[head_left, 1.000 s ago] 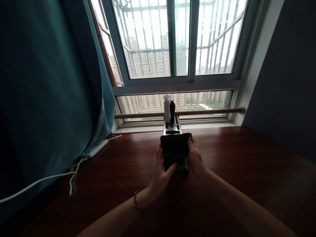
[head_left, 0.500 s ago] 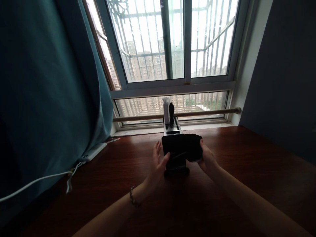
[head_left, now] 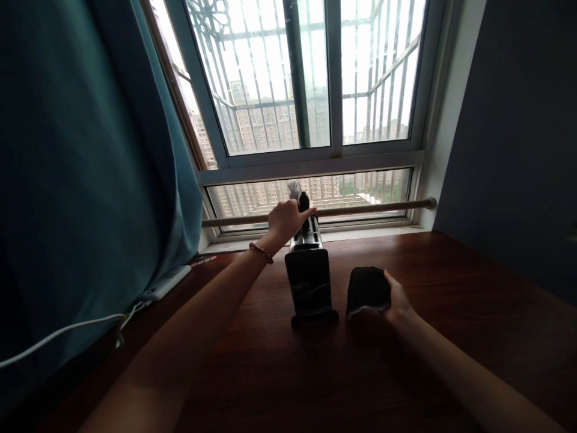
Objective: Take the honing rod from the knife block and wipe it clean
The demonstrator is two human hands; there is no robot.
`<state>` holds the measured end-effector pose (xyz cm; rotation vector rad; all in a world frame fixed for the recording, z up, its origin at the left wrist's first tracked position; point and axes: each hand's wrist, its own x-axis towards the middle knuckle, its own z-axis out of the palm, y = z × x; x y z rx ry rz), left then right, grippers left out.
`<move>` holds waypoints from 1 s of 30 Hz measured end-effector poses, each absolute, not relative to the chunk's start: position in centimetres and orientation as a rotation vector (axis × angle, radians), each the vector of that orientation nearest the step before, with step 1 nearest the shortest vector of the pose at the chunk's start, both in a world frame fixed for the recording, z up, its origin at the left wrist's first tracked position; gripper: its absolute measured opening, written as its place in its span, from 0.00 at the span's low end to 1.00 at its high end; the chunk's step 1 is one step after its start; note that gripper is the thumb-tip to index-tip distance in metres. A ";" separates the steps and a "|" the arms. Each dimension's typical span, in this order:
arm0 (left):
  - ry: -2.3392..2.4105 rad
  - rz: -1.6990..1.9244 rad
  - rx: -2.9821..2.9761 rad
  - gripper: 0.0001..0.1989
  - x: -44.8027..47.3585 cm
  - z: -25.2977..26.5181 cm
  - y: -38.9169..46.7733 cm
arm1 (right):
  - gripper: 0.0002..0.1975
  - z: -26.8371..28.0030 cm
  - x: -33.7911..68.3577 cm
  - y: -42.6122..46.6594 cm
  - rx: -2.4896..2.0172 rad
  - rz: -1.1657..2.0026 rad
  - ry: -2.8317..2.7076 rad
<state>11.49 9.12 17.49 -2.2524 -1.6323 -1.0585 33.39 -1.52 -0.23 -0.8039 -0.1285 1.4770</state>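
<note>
The thin black soft-looking piece with a ragged pale lower edge [head_left: 368,291] is now apart from the stand, where half a second ago it overlapped the front. It hangs at three o'clock of the black upright front panel [head_left: 309,278], with a strip of the reddish-brown wooden table [head_left: 252,385] showing between them. The right hand [head_left: 397,300] has it pinched at its three o'clock edge, fingers closed on it; whether its lower edge meets the table, I cannot tell.

The left hand [head_left: 286,221] has changed most: it has left the panel's nine o'clock side and is up at eleven o'clock, over the top of the shiny silver slotted holder [head_left: 312,239]. Its fingers curl down out of sight beside the black rounded upright handle [head_left: 305,201], with the thumb stretched out past that handle (what they grip, if anything, I cannot tell). The crumpled whitish upright object [head_left: 294,189] shows just above the knuckles, its lower part hidden.

So the work is split: one hand carries the loose piece, the other attends to the holder's top, and the panel stands uncovered on its black foot [head_left: 315,318]. At nine o'clock, well apart, lies the white power strip [head_left: 170,282], uninvolved.
</note>
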 end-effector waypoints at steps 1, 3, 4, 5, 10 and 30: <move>-1.655 -1.019 -2.210 0.24 11.9 17.6 9.3 | 0.15 -0.3 33.4 -1.5 -0.803 1.485 -0.127; -1.690 -0.970 -2.147 0.22 12.6 17.9 9.4 | 0.15 -0.5 33.4 -1.4 -0.801 1.497 -0.128; -1.700 -0.955 -2.131 0.20 12.9 18.0 9.5 | 0.15 -0.6 33.4 -1.3 -0.804 1.502 -0.130; -1.706 -0.945 -2.125 0.19 13.1 18.2 9.6 | 0.15 -0.7 33.4 -1.2 -0.807 1.505 -0.135; -1.670 -0.985 -2.142 0.17 13.3 19.3 10.4 | 0.15 -1.2 33.4 -1.2 -0.792 1.531 -0.143; -1.208 -2.092 -1.709 0.17 11.4 31.8 11.2 | 0.21 -1.6 33.0 -1.3 -0.839 1.536 -0.115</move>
